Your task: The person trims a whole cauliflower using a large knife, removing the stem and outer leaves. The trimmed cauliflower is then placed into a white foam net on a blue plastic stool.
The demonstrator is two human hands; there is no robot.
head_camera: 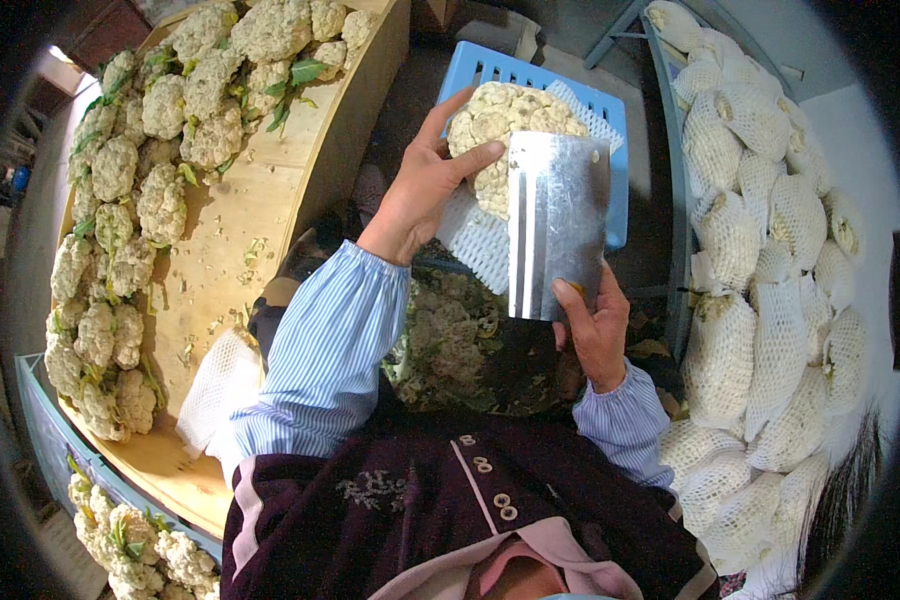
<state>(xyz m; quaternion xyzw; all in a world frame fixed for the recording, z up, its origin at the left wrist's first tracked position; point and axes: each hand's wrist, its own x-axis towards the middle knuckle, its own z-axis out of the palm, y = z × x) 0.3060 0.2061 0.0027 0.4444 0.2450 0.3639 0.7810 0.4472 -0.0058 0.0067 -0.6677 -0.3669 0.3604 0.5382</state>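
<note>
A large cauliflower head (525, 109) is held by my left hand (435, 165), its thumb across the curds and its fingers behind. My right hand (596, 322) grips a wide metal cleaver (559, 217) near its lower end; the shiny blade stands upright in front of the cauliflower's right part. Whether blade and curds touch cannot be told. White foam mesh netting (476, 236) lies below and behind the cauliflower, and more shows at its upper right. Behind both hands is a blue plastic crate (616, 172) with a slotted rim.
To the left, a wooden table (247, 202) bears many cauliflowers (112, 169), leaf scraps and a foam net sleeve (221, 382). On the right, net-wrapped cauliflowers (720, 352) are piled behind a metal edge (675, 225). More cauliflower pieces (450, 337) lie low beneath my hands, others at the lower left.
</note>
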